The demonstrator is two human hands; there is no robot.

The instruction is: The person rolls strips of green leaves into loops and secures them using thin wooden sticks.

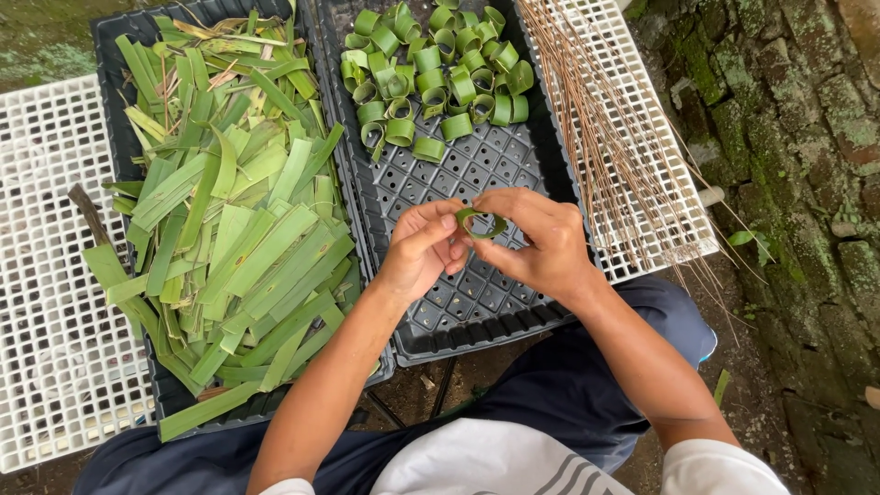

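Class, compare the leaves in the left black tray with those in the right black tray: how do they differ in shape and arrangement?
The leaf strips in the left tray lie flat and long; the leaf rings in the right tray are curled into small loops. The strips fill their tray; the rings cluster only at its far end. Both are green. The left hand and right hand hold one ring.

We hold a small curled leaf ring (pixel 481 223) between both hands: our left hand (pixel 423 249) pinches its left side, our right hand (pixel 541 240) grips its right. Both hover over the near half of a black grid tray (pixel 477 174). At that tray's far edge lies a heap of finished green rings (pixel 431 69). The left black tray (pixel 128 37) is filled with flat leaf strips (pixel 238 229). Thin brown sticks (pixel 614 137) lie across a white grid tray (pixel 642 55) on the right.
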